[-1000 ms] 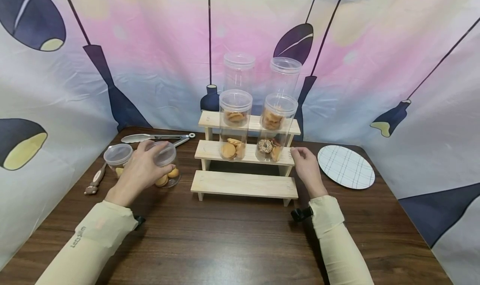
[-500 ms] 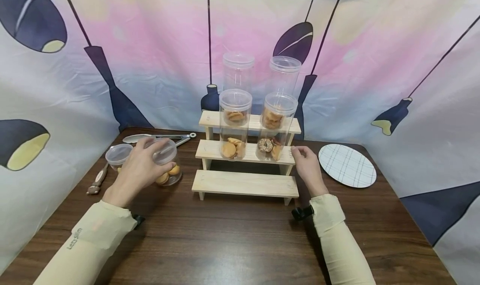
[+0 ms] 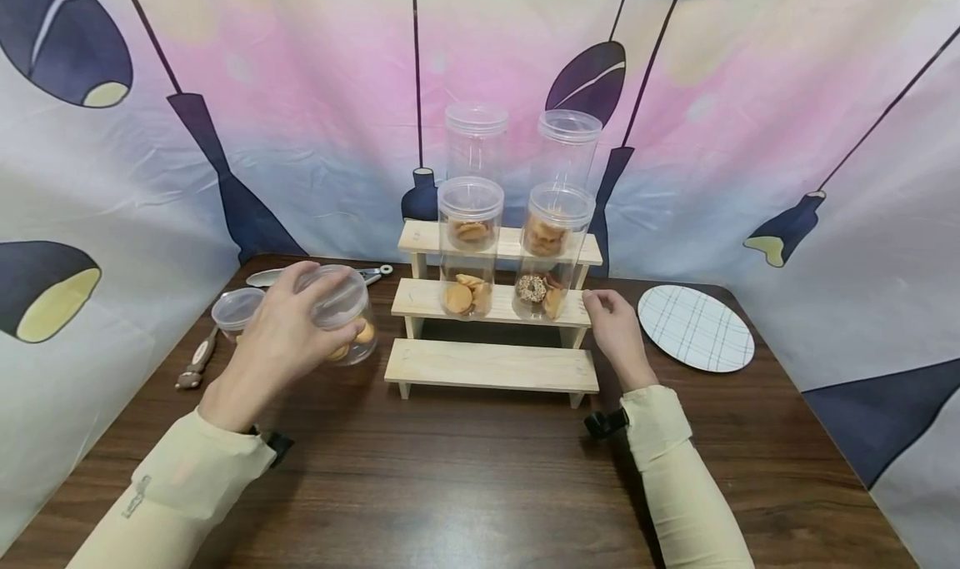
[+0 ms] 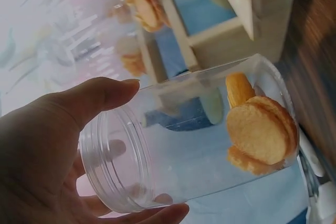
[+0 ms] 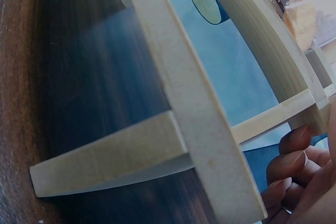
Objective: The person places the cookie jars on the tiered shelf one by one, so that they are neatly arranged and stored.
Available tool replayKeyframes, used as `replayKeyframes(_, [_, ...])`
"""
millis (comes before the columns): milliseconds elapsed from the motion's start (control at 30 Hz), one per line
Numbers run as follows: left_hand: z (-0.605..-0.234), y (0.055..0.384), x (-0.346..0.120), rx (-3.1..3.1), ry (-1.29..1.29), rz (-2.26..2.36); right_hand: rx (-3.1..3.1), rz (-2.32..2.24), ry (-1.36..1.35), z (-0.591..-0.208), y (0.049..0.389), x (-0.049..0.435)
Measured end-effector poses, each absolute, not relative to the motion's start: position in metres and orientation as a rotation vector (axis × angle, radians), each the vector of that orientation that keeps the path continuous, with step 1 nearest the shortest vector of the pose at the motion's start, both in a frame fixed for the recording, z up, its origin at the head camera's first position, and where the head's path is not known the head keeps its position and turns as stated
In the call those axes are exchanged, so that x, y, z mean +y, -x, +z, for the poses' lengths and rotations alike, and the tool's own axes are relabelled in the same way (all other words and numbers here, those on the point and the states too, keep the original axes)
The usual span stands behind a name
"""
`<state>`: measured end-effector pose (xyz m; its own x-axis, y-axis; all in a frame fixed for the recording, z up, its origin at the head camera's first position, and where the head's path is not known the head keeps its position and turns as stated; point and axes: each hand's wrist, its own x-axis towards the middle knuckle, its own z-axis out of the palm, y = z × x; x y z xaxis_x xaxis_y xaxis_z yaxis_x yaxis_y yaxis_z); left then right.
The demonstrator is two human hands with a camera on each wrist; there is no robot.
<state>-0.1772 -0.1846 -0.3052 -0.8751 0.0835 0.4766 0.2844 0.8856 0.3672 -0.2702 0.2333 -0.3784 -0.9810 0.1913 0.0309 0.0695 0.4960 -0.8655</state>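
My left hand (image 3: pixel 281 340) grips a clear plastic jar (image 4: pixel 194 135) around its lidded top. A few round golden biscuits (image 4: pixel 262 132) lie at the jar's bottom. In the left wrist view the thumb is on one side of the rim and the other fingers curl around the opposite side. My right hand (image 3: pixel 617 336) is at the right end of the middle step of a three-step wooden stand (image 3: pixel 491 365), its fingers curled at the board's end. Two tall jars of biscuits (image 3: pixel 468 248) (image 3: pixel 551 252) stand on the middle step, with two more jars (image 3: pixel 476 157) (image 3: pixel 566 161) behind on the top step.
A smaller lidded jar (image 3: pixel 238 309) stands left of my left hand, partly hidden by it. Near it lie a brown-handled utensil (image 3: pixel 197 359) and metal tongs (image 3: pixel 375 274). A checked plate (image 3: pixel 696 327) lies on the right of the brown table (image 3: pixel 465 486).
My left hand has raised the biscuit jar slightly and shifted it right, towards the stand. The right hand stays at the middle step's end.
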Motion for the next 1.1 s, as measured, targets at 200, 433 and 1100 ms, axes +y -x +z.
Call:
replayKeyframes(200, [-0.297,0.167,-0.172,-2.562,0.338,-0.587,-2.603,1.497,0.222,-0.378,0.27,0.233])
replayKeyframes(433, [-0.293,0.16,-0.16,-2.555,0.416,-0.572,-2.597,1.498,0.212,-0.378,0.269,0.233])
replayKeyframes(1100, [-0.289,0.17,-0.107,-2.604,0.567,-0.623,-2.607,1.49,0.214,-0.377,0.269,0.233])
